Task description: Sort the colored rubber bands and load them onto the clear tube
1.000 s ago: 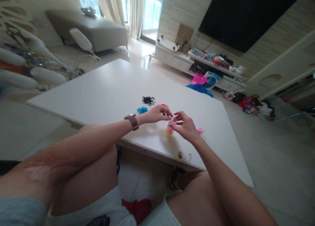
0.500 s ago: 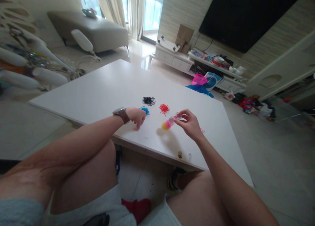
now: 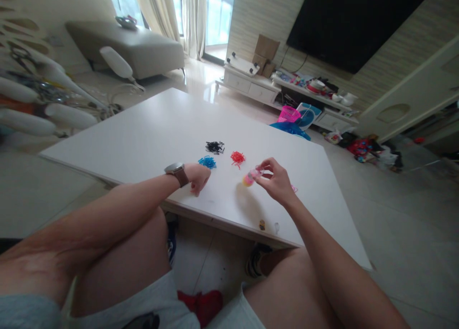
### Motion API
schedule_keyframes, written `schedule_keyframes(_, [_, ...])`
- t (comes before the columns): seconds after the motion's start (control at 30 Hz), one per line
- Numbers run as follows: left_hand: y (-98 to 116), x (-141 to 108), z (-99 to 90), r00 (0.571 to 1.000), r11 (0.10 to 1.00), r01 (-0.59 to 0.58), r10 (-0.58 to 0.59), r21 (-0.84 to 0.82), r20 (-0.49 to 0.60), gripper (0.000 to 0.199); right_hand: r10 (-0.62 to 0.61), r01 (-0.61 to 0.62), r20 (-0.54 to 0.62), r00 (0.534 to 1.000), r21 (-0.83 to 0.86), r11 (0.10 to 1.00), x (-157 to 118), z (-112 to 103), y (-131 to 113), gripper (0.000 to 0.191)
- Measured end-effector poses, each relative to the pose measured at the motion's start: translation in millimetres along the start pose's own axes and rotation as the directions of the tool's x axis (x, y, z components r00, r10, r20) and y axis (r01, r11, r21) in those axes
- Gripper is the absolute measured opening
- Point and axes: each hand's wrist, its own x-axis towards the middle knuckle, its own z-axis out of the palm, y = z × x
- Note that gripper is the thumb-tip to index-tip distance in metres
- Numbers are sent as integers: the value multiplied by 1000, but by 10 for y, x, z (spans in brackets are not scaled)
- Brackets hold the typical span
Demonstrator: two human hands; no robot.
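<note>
Near the table's (image 3: 143, 133) near edge, the left hand (image 3: 199, 176) is bent downward with curled fingers; whether it holds something, I cannot tell. Just beyond it lies a blue pile (image 3: 207, 162), then a black pile (image 3: 214, 147), then a red pile (image 3: 237, 158). Next is a tilted pink-and-yellow tube (image 3: 254, 174), which the right hand (image 3: 277, 181), partly closed, pinches between thumb and fingers, well inside the near edge.

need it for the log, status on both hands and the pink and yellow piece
Right hand grips pink and yellow piece, tilted. Left hand low near blue pile, grip unclear. Red pile lies beyond, between the hands.
</note>
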Motion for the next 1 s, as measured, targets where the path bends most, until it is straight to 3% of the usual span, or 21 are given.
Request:
schedule_keyframes(0.2, [-29, 49, 43, 999, 1000, -29, 30, 9, -33, 13, 1, -1, 8, 1000, -62, 998, -6, 5, -3, 28])
schedule_keyframes(0.3, [-5, 57, -24, 974, 991, -133, 126, -26, -191, 16, 22, -21, 16, 1000, -84, 996, -1, 13, 28, 29])
schedule_keyframes(0.37, [36, 100, -123, 905, 969, -232, 186, -79, -382, 19, 31, -29, 25, 999, -103, 994, 5, 22, 55, 31])
schedule_keyframes(0.47, [134, 236, -322, 753, 938, -310, 143, -154, -642, 19, 37, -31, 49, 998, -115, 993, 12, 38, 88, 32])
schedule_keyframes(0.53, [219, 348, -446, 680, 922, -327, 78, -207, -729, 17, 39, -32, 59, 997, -122, 992, 15, 47, 104, 32])
schedule_keyframes(0.63, [365, 495, -561, 625, 899, -345, 4, -271, -781, 15, 44, -36, 63, 997, -122, 992, 22, 52, 117, 33])
schedule_keyframes(0.8, [603, 685, -638, 579, 920, -306, -25, -245, -815, 16, 39, -34, 51, 998, -103, 994, 36, 55, 96, 34])
schedule_keyframes(1.0, [629, 872, -840, 595, 966, -236, 56, -107, -802, 29, 46, -43, 29, 999, -85, 995, 34, 46, 72, 35])
